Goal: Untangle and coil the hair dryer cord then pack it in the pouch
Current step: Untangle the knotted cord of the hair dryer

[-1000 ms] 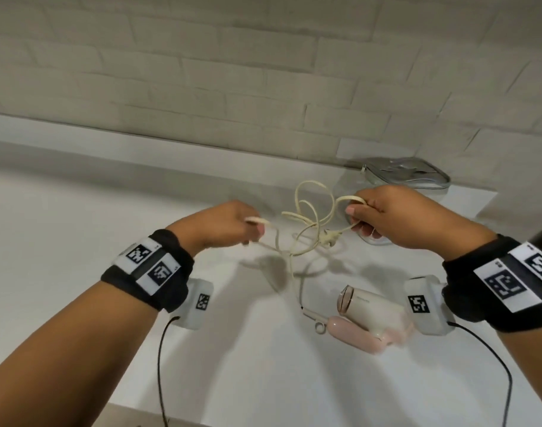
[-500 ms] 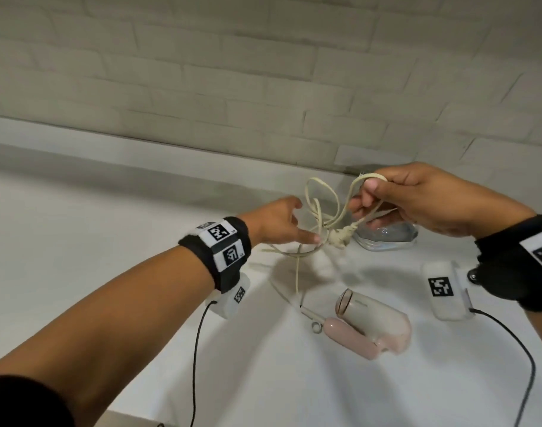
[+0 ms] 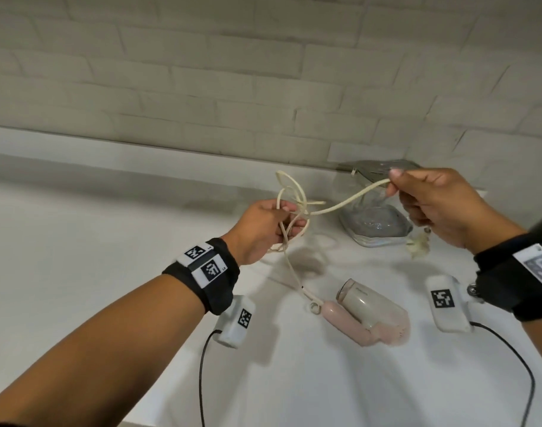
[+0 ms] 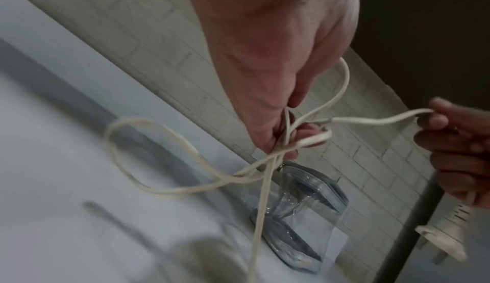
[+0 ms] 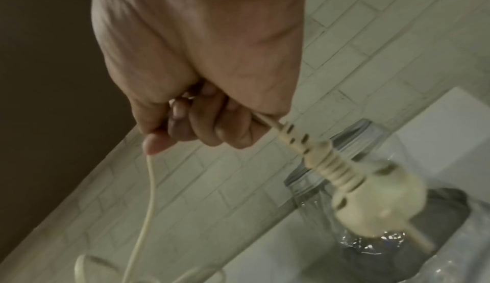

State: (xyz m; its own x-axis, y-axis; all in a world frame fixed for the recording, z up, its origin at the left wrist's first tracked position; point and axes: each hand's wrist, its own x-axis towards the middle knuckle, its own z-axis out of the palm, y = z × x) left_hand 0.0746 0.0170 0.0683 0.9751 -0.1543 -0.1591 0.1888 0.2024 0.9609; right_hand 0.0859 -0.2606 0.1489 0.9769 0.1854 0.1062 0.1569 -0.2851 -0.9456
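Nearest on the white counter (image 3: 78, 272), the pink hair dryer (image 3: 368, 312) lies on its side, untouched, between the 2 forearms. Its cream cord (image 3: 294, 272) rises from the handle end up into the left hand (image 3: 263, 232).

The left hand is closed around a bunch of crossing loops, and the left wrist view shows several strands pinched together at the fingers with 1 large loop hanging free below. From that bunch a single strand runs across to the right hand (image 3: 442, 204), which is held well apart from the left. The right hand pinches the strand between thumb and forefinger, with the other fingers curled around the cord; the plug (image 5: 371, 193) dangles below the fist.

Farthest, against the brick wall (image 3: 263, 72), the clear pouch (image 3: 374, 220) stands with its zip top, and nothing appears to be in it.

My read is that the job is in its 1st stage: the plug end seems freed, yet the loops at the left hand look crossed. Left to do: finish untangling, coil the cord, and pack it in the pouch.
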